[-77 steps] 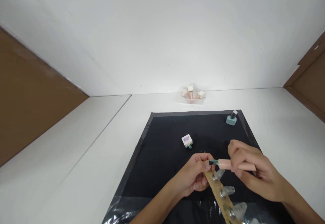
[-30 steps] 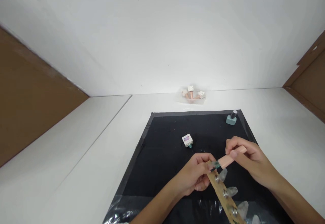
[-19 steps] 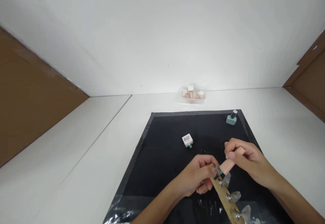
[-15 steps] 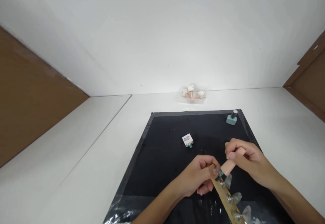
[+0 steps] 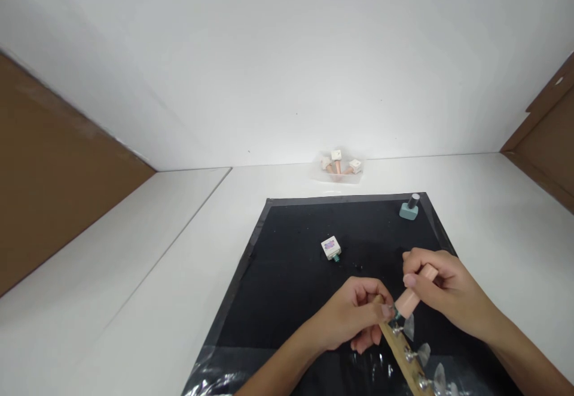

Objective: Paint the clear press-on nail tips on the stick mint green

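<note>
My left hand pinches the far end of a wooden strip between thumb and fingers. Along the strip sit several metal holders carrying clear false nail tips. In my right hand is a peach nail polish cap, its lower end pointing down and left. Teal polish shows where the brush meets the strip's end, close to my left thumb; whether the bristles touch a nail tip I cannot tell. Beyond my hands, a white open-necked nail polish bottle lies on the black mat, with teal at its neck.
A teal nail polish bottle with a dark cap stands at the mat's far right corner. Behind the mat, a clear container holds several white bottles with peach caps. Brown panels flank the white table, and a white wall rises at the back.
Both hands have shifted slightly right and down, carrying the strip and the peach cap with them. The cap stays at the strip's far end. The bottles have not moved.
</note>
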`<move>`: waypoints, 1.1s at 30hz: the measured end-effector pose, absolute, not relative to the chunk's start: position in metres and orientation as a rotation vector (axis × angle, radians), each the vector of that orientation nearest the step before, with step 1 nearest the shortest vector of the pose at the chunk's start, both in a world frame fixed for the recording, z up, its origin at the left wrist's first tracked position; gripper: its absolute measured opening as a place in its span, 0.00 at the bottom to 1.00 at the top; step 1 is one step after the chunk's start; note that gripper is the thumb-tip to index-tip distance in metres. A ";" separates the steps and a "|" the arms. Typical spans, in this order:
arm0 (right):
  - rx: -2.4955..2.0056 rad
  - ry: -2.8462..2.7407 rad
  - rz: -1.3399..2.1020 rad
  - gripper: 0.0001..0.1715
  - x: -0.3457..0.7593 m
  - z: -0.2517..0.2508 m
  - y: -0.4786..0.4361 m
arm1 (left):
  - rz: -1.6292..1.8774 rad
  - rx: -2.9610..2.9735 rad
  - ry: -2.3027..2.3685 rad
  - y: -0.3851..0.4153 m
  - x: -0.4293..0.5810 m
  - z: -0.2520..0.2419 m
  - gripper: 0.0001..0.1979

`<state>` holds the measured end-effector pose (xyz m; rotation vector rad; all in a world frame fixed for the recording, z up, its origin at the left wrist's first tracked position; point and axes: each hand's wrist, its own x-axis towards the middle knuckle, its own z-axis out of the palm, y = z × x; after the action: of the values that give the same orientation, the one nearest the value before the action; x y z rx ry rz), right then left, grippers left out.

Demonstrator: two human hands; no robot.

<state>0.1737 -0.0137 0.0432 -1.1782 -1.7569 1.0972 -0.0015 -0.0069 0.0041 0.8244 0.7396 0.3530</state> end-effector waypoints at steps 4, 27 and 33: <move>-1.147 -1.738 1.062 0.16 0.171 0.044 -0.013 | 0.345 0.833 0.730 -0.008 -0.002 0.002 0.28; -1.180 -1.529 0.828 0.23 0.161 0.046 -0.018 | 0.350 0.852 0.655 -0.009 -0.004 -0.002 0.26; -1.241 -1.470 0.729 0.24 0.157 0.046 -0.021 | 0.403 0.836 0.611 -0.010 -0.003 -0.010 0.23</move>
<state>0.1565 -0.0212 0.0464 -1.2407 -1.4697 0.7294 -0.0030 -0.0098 -0.0102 0.8362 0.6108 0.4026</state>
